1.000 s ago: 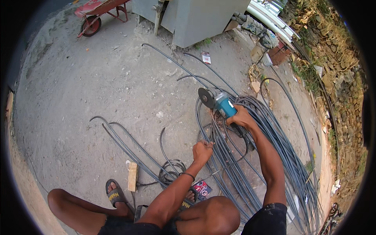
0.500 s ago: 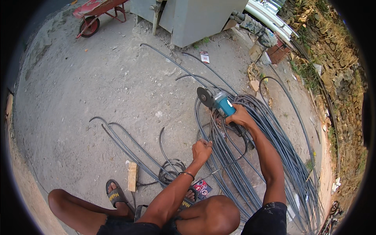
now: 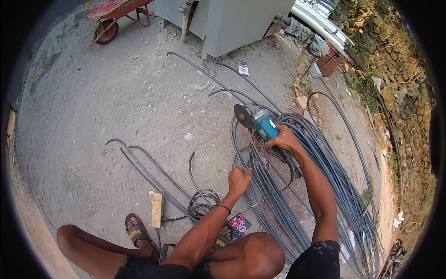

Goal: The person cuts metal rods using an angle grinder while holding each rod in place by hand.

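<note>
My right hand [image 3: 285, 138] is wrapped around a blue-green angle grinder [image 3: 265, 124]. The grinder's dark cutting disc [image 3: 243, 116] points to the far left, above the bent ends of the steel bars. Closed at the left edge of the bundle, my left hand [image 3: 239, 180] grips a steel reinforcing bar [image 3: 235, 142]; its fingertips are partly hidden. More long grey bars [image 3: 320, 153] lie bundled under and beside my right forearm. From the grinder's rear a dark cord [image 3: 291, 179] curves down across the bars.
Left of my left hand lie loose bent bars [image 3: 148, 174], a coil of cable [image 3: 203, 201] and a wood block [image 3: 157, 210]. A red wheelbarrow [image 3: 117, 16] and a grey metal box [image 3: 246, 28] stand at the back. Dry stony ground [image 3: 409, 93] borders the right side.
</note>
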Motion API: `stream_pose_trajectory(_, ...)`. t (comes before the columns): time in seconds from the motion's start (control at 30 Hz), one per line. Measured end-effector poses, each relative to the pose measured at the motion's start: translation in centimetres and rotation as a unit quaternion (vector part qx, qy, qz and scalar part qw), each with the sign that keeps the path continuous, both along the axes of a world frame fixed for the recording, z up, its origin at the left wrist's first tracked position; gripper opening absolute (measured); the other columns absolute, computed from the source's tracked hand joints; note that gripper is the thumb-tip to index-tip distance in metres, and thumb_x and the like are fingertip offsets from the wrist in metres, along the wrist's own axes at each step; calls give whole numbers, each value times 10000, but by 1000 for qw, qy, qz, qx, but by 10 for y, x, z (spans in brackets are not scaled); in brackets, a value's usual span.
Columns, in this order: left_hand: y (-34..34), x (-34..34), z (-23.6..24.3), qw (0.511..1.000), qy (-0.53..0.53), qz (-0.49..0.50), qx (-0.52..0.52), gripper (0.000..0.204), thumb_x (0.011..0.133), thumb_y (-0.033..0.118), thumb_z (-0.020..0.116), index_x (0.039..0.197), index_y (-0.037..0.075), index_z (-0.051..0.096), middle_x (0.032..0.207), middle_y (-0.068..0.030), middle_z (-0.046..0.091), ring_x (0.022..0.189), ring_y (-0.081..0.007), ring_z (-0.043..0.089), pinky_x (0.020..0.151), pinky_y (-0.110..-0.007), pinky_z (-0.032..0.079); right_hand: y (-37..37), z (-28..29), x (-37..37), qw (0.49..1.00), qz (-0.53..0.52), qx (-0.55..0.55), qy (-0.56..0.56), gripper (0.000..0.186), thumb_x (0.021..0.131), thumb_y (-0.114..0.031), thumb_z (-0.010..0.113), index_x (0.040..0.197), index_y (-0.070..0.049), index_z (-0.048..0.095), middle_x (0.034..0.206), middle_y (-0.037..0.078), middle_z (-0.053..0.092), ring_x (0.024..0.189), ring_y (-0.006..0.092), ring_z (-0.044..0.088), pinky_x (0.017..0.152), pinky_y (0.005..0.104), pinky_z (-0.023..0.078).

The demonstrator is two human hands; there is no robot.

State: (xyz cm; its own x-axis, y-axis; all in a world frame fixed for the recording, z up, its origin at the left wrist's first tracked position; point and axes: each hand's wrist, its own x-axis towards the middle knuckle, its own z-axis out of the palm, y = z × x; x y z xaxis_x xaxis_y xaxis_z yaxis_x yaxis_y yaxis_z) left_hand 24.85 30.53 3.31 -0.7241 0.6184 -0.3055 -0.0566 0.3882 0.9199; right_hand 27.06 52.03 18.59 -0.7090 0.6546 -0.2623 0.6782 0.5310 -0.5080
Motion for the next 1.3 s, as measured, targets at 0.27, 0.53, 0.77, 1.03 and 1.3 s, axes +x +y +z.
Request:
stream_pose_trajectory(0.27, -1, -1, 2, 998, -50, 20, 19, 306, 870, 276, 733, 827, -22, 679, 723, -206, 705, 732, -367, 721, 723, -444, 547, 0, 1, -1, 1000, 4, 20, 12, 575, 483, -278, 813, 969, 12, 712, 834, 164, 703, 760, 290, 675, 733, 375, 520)
stream_pose_trajectory(0.53, -1, -1, 3, 998, -56, 21, 17, 311, 875, 283, 729, 811, -16, 670, 723, -197, 707, 735, -368, 720, 728, -446, 548, -4, 3, -2, 1000, -4, 12, 2, 573, 487, -276, 819, 972, 8, 710, 861, 168, 715, 789, 301, 683, 758, 380, 526)
stream_pose_trajectory(0.77, -2, -1, 6, 998, -56, 18, 22, 306, 880, 271, 727, 790, -12, 654, 713, -192, 701, 718, -365, 712, 718, -445, 544, -2, 4, -1, 1000, -7, 2, -6, 566, 492, -272, 819, 975, 4, 711, 865, 162, 716, 794, 295, 685, 761, 376, 525)
stream_pose_trajectory(1.03, -1, -1, 1, 999, -38, 14, 20, 288, 909, 253, 710, 815, -14, 656, 690, -153, 713, 662, -277, 724, 668, -386, 553, -2, 5, -3, 1000, -4, 12, -18, 556, 489, -268, 826, 961, 3, 709, 862, 161, 716, 793, 300, 685, 751, 381, 522)
stream_pose_trajectory(1.3, -3, -1, 6, 998, -61, 17, 23, 298, 881, 265, 729, 792, -7, 648, 719, -194, 702, 723, -368, 714, 720, -448, 544, -4, 5, -2, 1000, -8, 20, -10, 547, 488, -264, 828, 953, -4, 705, 861, 156, 716, 799, 307, 687, 765, 383, 523)
